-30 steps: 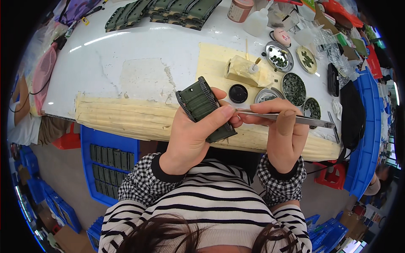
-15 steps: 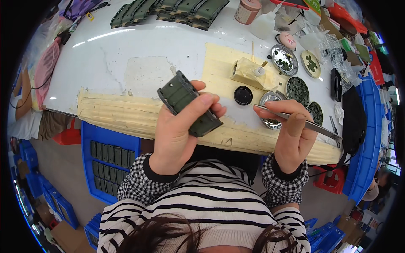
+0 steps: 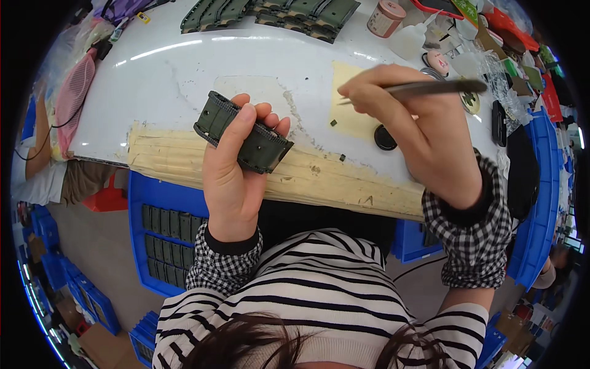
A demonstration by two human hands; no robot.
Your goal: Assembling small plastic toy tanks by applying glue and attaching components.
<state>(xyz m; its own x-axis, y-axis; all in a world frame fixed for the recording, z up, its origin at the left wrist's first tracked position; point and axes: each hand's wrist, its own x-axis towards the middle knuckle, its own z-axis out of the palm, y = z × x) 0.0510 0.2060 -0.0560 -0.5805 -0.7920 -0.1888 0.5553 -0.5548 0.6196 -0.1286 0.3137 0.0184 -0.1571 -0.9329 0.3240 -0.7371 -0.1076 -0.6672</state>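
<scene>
In my left hand (image 3: 232, 178) is a dark green, hollow rectangular plastic part (image 3: 261, 149) with ribbed edges, tilted, my thumb across its face. My right hand (image 3: 424, 123) is closed on grey metal tweezers (image 3: 445, 88), slightly blurred, their tips pointing left over a yellow sheet (image 3: 353, 80). The tips are apart from the plastic part; whether they hold anything is too small to tell. One small dark chip (image 3: 334, 123) lies on the sheet, another dark chip (image 3: 343, 157) nearer me. Beside my right hand is a black round cap (image 3: 385, 138). That hand hides most of the dishes behind it.
Several green curved parts (image 3: 307, 18) lie at the far edge, near a pink canister (image 3: 386, 18) and a white squeeze bottle (image 3: 410, 40). Yellow tape (image 3: 295, 175) covers the table's front edge. A blue crate (image 3: 138, 184) of similar parts stands below left.
My right hand has moved away from me, now covering the dishes and glue bottle, with the tweezers turned nearly level. My left hand has shifted left with the plastic part. The view has shifted slightly.
</scene>
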